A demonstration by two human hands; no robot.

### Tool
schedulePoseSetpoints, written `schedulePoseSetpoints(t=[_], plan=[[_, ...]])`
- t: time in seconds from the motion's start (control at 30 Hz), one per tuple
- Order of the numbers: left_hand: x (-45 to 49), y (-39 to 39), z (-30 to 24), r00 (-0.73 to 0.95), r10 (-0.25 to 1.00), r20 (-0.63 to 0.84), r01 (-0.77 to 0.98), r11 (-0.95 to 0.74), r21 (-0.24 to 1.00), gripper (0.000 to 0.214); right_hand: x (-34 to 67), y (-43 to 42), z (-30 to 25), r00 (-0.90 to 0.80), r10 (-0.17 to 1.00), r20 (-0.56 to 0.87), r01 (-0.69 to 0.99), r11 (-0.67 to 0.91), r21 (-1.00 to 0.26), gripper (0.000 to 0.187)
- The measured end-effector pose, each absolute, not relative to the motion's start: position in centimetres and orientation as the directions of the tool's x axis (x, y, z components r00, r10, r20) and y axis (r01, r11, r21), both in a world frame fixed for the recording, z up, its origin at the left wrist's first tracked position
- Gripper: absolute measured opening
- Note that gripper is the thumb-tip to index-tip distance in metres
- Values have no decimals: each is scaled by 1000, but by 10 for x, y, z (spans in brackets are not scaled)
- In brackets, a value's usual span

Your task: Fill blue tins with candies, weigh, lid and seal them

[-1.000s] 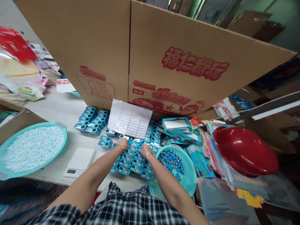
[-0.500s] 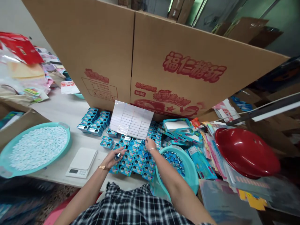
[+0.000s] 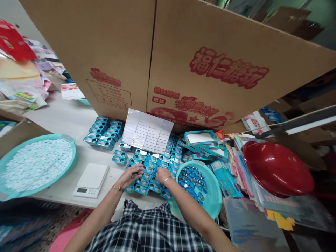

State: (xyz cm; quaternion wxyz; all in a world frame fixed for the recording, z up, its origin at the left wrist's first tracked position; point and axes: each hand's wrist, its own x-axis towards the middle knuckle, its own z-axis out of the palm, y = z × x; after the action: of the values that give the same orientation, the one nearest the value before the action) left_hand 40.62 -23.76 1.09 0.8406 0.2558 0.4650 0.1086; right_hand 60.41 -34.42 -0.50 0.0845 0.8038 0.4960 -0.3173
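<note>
Holding white pellets (image 3: 36,164), teal basin (image 3: 74,154); lids (image 3: 193,178) elsewhere.

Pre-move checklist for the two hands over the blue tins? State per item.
1. Left hand in view, over the blue tins: ok.
2. Right hand in view, on the tins beside the left hand: ok.
3. Whether either hand holds anything: cannot tell, the fingers are curled.
4. Label sheet leaning on the cardboard box, apart from both hands: ok.
5. Teal basin of round blue pieces close by the right hand: ok.
6. Scale display reading: cannot tell, too small.
</note>
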Motion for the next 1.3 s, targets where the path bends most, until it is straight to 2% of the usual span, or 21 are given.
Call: schedulePoseSetpoints(t=[0.13, 0.43, 0.57, 0.67, 0.93, 1.1, 1.23, 1.3], plan=[[403, -237, 2, 580, 442, -684, 35, 825, 563, 31, 605, -340, -2, 290, 733, -615, 859, -482, -169, 26], [400, -233, 0, 616, 400, -679, -55, 881, 470, 31, 611, -324, -6, 358, 684, -635, 812, -564, -150, 26], [399, -234, 5, 589, 391, -707, -25, 884, 468, 38, 611, -329, -7, 320, 746, -583, 803, -540, -251, 27], [398, -234, 7, 598, 367, -713, -7, 892, 453, 40, 610, -337, -9, 295, 788, -540, 777, -527, -345, 17], [395, -236, -1, 582, 382, -718, -32, 893, 450, 37, 629, -351, -17, 373, 759, -534, 620, -632, -465, 11], [395, -240, -13, 570, 376, -730, 4, 888, 461, 29, 644, -351, -12, 452, 725, -520, 599, -678, -425, 14], [394, -243, -16, 572, 380, -727, 15, 881, 473, 27, 639, -351, 1, 537, 716, -447, 636, -691, -343, 27], [394, -244, -15, 566, 382, -730, 36, 874, 485, 26, 630, -351, 6, 521, 733, -437, 672, -668, -320, 26]])
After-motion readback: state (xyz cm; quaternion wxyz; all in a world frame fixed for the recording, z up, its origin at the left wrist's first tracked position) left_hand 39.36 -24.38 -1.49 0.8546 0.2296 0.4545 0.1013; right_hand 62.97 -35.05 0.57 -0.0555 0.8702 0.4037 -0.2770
